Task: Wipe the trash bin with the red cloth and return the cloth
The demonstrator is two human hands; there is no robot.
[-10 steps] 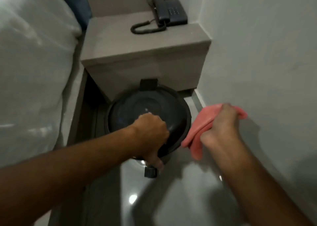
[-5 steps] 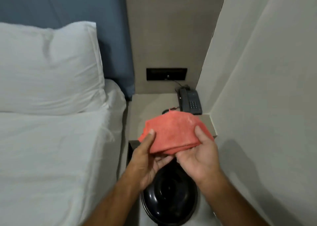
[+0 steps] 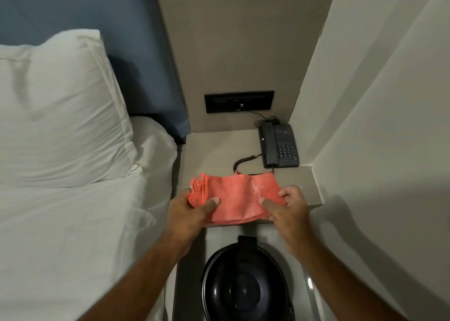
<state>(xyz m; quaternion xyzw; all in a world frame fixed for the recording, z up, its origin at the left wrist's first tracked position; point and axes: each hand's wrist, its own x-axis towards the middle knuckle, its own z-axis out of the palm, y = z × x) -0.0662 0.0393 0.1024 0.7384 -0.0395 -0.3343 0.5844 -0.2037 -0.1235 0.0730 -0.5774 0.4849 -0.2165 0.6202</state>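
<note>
A folded red cloth (image 3: 235,197) stretches flat between both hands over the front edge of the grey bedside shelf (image 3: 214,150). My left hand (image 3: 188,214) pinches its left end, thumb on top. My right hand (image 3: 288,211) pinches its right end. Whether the cloth rests on the shelf or hovers just above it I cannot tell. The black round trash bin (image 3: 244,289) stands on the floor below the shelf, lid closed, with neither hand on it.
A dark telephone (image 3: 278,147) with a coiled cord sits at the shelf's back right. A black socket panel (image 3: 239,101) is on the wall behind. The white bed and pillow (image 3: 60,116) fill the left. A white wall (image 3: 389,138) closes in on the right.
My left hand left the bin lid and joined the right on the cloth. Both hands rose, spread the folded cloth wider and brought it down toward the shelf. The view tilted up.
</note>
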